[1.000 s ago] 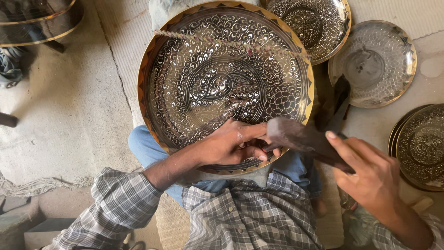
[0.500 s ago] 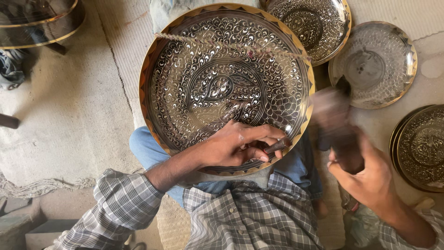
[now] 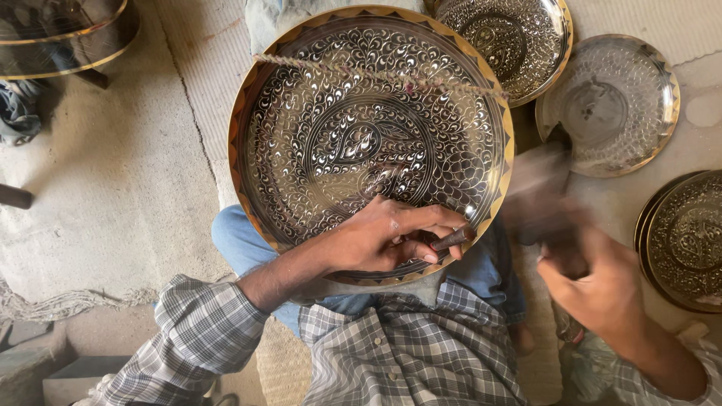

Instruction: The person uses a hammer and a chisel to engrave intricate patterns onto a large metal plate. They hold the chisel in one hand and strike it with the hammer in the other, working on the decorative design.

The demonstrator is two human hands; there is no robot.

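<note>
Engraved brass tray (image 3: 372, 135) on lap: rigid, heavy, grip rim. Left hand (image 3: 383, 237) pinches chisel (image 3: 451, 239); right hand (image 3: 594, 289) clenched around blurred hammer (image 3: 538, 192).

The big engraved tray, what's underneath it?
The big engraved tray rests over the person's lap: blue-jeaned legs show below its rim, and pale floor matting beside it. What supports its far edge is covered.

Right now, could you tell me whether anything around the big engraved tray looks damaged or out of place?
Nothing looks damaged. The one oddity is a frayed cord stretched across the upper part of the large engraved tray; the surrounding plates lie flat.
</note>
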